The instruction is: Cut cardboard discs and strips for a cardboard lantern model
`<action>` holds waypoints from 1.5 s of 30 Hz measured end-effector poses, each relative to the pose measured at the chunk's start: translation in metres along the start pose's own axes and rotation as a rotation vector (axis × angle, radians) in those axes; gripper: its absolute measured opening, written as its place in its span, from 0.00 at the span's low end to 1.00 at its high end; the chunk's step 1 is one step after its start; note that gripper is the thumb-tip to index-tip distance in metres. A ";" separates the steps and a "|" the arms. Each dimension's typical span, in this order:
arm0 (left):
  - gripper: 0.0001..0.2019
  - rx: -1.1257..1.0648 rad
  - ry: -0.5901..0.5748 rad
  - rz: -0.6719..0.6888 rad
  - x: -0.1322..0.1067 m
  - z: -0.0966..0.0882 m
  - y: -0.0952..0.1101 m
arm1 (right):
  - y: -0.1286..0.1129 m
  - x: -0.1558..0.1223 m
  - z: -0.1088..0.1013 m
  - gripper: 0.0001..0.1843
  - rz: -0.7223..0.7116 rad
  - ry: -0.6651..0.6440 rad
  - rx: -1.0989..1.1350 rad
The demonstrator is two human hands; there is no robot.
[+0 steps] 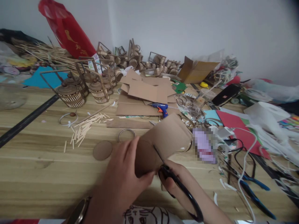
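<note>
Cutting the cardboard [168,133], held just below the centre of the frame, seemed to call for short, steady snips and for turning the piece into the blades rather than twisting the wrist. The left hand [123,169] gripped it between partly spread fingers and thumb, best kept clear of the edge; the right hand [178,177] was curled round the handles of the scissors [166,170], whose blade gap I couldn't make out.
</note>
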State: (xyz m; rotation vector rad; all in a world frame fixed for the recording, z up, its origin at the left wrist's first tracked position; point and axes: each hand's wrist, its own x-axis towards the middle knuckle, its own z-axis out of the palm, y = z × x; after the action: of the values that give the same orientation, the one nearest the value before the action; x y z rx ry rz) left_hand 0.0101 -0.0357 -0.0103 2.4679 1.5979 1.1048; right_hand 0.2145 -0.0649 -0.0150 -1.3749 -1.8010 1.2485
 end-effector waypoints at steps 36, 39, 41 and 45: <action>0.14 -1.078 -0.486 -0.972 0.013 -0.011 -0.020 | -0.015 0.039 -0.069 0.20 -0.087 0.309 -0.119; 0.16 -1.065 -0.213 -1.049 0.018 -0.015 -0.021 | -0.010 0.020 -0.062 0.23 -0.157 0.634 -0.013; 0.18 -1.085 -0.106 -1.072 0.021 -0.017 -0.021 | -0.010 0.001 -0.053 0.25 -0.103 0.492 0.008; 0.19 -1.139 0.007 -1.110 0.022 -0.018 -0.016 | -0.011 -0.021 -0.029 0.23 0.046 0.017 0.003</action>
State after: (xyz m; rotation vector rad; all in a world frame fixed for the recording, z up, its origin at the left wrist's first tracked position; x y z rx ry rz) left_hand -0.0078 -0.0168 0.0098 0.6916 1.3301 1.1910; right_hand 0.2415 -0.0754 0.0095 -1.4288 -1.7650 1.2592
